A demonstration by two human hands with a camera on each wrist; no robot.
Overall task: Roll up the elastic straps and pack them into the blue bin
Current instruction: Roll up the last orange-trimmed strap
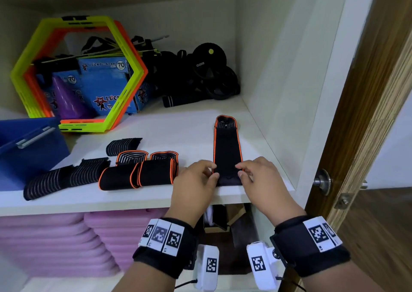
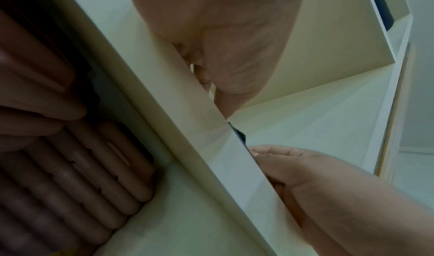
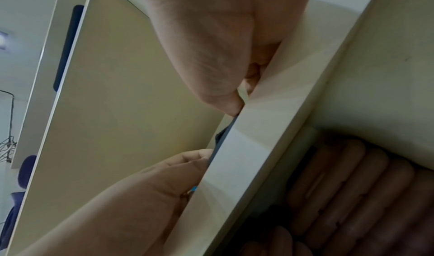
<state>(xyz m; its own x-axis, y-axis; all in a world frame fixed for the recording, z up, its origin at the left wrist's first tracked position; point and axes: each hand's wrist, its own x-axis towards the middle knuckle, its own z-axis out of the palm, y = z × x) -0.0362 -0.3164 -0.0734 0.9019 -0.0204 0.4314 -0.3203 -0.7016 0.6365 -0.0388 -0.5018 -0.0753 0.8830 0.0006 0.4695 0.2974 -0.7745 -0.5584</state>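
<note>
A black strap with orange edging lies stretched out on the white shelf, running away from me. My left hand pinches its near left edge, and my right hand pinches its near right edge at the shelf's front. Left of them lie folded orange-edged straps and black grey-striped straps. The blue bin stands at the far left of the shelf. Both wrist views look up from under the shelf edge, where the strap's dark end barely shows.
Green and orange hexagon frames, blue boxes and black exercise wheels fill the shelf's back. The cupboard wall is close on the right, a wooden door beyond it. Pink mats are stacked below.
</note>
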